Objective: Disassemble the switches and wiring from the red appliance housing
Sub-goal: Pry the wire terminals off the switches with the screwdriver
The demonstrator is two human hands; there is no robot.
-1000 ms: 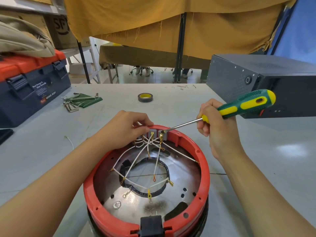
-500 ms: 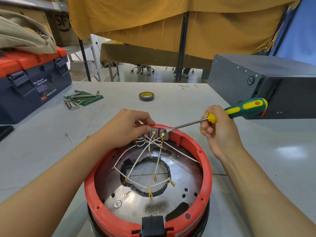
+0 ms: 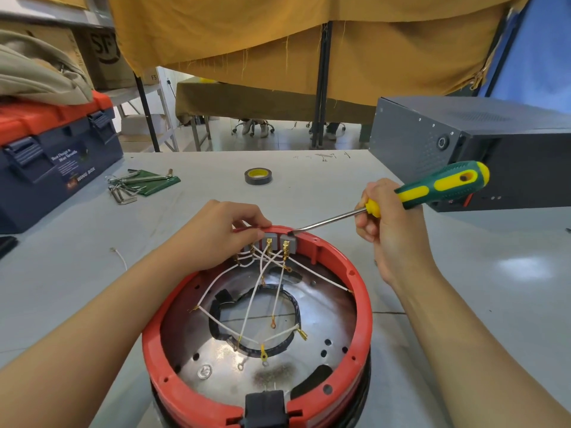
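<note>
The red housing point(image 3: 360, 307) is seen standing open side up on the grey table point(image 3: 463, 288), close to the near edge, with a shiny metal plate inside it. At its far rim a row of grey switches point(image 3: 279, 242) is mounted, and white wires point(image 3: 247, 316) with gold terminals are strung from them across the plate. The left hand point(image 3: 222, 236) is laid over the far rim, its fingertips curled onto the rim just beside the switches (whether a switch itself is pinched cannot be told). A green and yellow screwdriver point(image 3: 432, 188) is gripped in the right hand point(image 3: 392, 230), fingers wrapped round the handle near the shaft, and the tip is set against the rim at the rightmost switch. Farther back a roll of tape point(image 3: 258, 176), a set of hex keys point(image 3: 136, 182), a blue toolbox point(image 3: 52, 162) and a dark metal case point(image 3: 479, 149) are placed.
</note>
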